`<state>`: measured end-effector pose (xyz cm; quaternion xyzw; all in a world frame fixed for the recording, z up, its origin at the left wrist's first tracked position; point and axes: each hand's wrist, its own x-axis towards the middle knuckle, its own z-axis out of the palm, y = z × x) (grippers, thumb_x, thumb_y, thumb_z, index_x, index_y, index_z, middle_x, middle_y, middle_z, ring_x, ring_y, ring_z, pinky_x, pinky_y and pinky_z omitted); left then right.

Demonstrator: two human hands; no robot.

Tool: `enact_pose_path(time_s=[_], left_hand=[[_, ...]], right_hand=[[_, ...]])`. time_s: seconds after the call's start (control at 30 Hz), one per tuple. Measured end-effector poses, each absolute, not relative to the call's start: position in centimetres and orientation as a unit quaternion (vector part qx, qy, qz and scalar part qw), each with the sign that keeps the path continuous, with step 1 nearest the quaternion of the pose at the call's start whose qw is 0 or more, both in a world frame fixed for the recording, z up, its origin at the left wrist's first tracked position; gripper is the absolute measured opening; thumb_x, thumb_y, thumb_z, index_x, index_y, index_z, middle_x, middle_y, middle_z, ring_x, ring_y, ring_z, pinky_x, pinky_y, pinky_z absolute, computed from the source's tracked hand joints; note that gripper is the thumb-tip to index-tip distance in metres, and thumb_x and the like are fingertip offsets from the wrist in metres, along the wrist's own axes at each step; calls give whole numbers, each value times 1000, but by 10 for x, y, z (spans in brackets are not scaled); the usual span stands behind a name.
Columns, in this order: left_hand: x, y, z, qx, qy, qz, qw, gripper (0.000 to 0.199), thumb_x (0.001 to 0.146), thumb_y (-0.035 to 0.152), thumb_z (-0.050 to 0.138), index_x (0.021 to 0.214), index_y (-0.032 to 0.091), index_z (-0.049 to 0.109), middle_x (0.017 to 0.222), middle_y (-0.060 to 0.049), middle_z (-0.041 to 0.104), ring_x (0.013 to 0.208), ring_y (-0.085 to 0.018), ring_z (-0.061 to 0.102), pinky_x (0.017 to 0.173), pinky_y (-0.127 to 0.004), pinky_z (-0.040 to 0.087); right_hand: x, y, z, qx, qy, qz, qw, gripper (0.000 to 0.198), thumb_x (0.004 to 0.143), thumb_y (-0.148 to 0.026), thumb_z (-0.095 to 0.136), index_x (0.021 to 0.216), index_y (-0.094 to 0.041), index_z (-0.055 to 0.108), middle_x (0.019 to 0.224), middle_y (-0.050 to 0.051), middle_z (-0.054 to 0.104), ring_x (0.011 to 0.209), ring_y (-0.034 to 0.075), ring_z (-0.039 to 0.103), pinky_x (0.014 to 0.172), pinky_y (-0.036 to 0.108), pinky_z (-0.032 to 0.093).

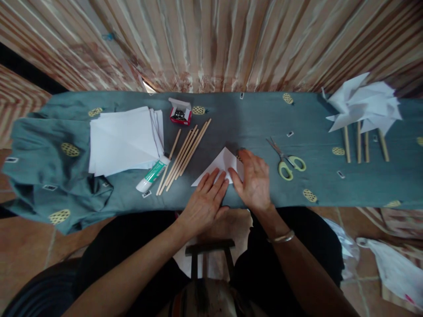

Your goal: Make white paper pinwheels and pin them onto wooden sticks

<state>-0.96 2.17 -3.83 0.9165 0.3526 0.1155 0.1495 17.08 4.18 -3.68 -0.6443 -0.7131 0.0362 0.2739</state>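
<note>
A white sheet of paper (222, 160), folded to a triangle, lies near the front edge of the cloth-covered table. My left hand (206, 198) rests flat on its lower left part, fingers stretched out. On its right side lies my right hand (254, 180), fingers spread and partly covering the paper; nothing is gripped in it. To the left are several thin wooden sticks (187, 154) and a glue stick (153, 174) with a green and white label. Scissors (286, 159) with light green handles lie to the right, blades partly apart.
A stack of white paper (122, 138) sits at the left. Behind the sticks stands an opened red box (180, 112) of small dark metal pieces. Paper pinwheels (366, 103) on sticks lie at the far right. A striped curtain (218, 44) hangs along the table's back edge.
</note>
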Motion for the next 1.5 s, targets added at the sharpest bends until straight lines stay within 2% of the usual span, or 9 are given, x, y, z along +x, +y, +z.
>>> enact_pose_path(time_s=[0.1, 0.23, 0.47, 0.63, 0.83, 1.1, 1.33, 1.4, 1.5], left_hand=[[-8, 22, -39, 919, 352, 107, 141, 70, 91, 47, 55, 144, 5, 34, 153, -23, 38, 146, -38, 24, 116, -57, 28], [-11, 22, -40, 924, 344, 109, 128, 72, 90, 48, 57, 144, 5, 36, 152, -23, 39, 146, -39, 25, 115, -58, 30], [-42, 12, -37, 917, 373, 108, 91, 68, 90, 34, 59, 145, 4, 33, 151, -25, 39, 144, -40, 28, 113, -57, 34], [-65, 3, -36, 906, 399, 114, 80, 70, 92, 30, 55, 150, 8, 24, 150, -24, 41, 143, -36, 34, 111, -55, 39], [-73, -4, -32, 894, 428, 123, 55, 67, 90, 24, 57, 148, 8, 29, 142, -24, 49, 136, -36, 44, 110, -54, 40], [-70, -3, -27, 895, 421, 147, 27, 53, 90, 25, 59, 136, 5, 43, 134, -25, 55, 130, -36, 49, 105, -53, 45], [-67, 7, -17, 878, 450, 157, 53, 33, 93, 30, 54, 118, 9, 57, 125, -20, 62, 119, -33, 57, 101, -51, 49], [-64, 12, -13, 869, 461, 166, 69, 32, 94, 31, 53, 117, 10, 59, 121, -19, 64, 115, -32, 59, 100, -50, 50], [-56, 19, -11, 853, 478, 188, 96, 41, 93, 32, 53, 128, 10, 52, 124, -19, 62, 116, -32, 59, 100, -50, 50]], right_hand=[[167, 31, -38, -647, -718, 33, 254, 54, 94, -38, 49, 142, -12, 45, 145, 21, 49, 132, 35, 46, 107, 54, 34], [175, 20, -42, -663, -707, 44, 242, 56, 96, -38, 47, 145, -13, 40, 147, 22, 46, 137, 34, 41, 112, 54, 28], [212, 9, -46, -687, -674, 55, 266, 53, 97, -38, 44, 143, -12, 42, 147, 23, 44, 138, 35, 38, 109, 56, 34], [223, 7, -50, -670, -682, 48, 290, 43, 98, -25, 38, 138, -14, 49, 143, 20, 47, 136, 31, 41, 110, 54, 37], [228, 7, -53, -649, -695, 46, 306, 42, 95, -14, 35, 132, -15, 55, 141, 19, 50, 133, 30, 44, 108, 55, 41], [229, 20, -45, -635, -661, 129, 379, 39, 95, -21, 35, 124, -17, 61, 132, 14, 62, 127, 26, 54, 108, 52, 42], [233, 25, -37, -660, -581, 248, 407, 39, 98, -37, 35, 119, -20, 64, 107, 9, 74, 94, 23, 70, 90, 45, 54], [229, 26, -36, -659, -610, 217, 382, 43, 97, -44, 39, 120, -18, 64, 117, 13, 70, 107, 27, 66, 96, 49, 51], [217, 28, -39, -649, -671, 143, 329, 54, 90, -54, 51, 124, -13, 62, 141, 20, 53, 131, 36, 49, 107, 56, 40]])
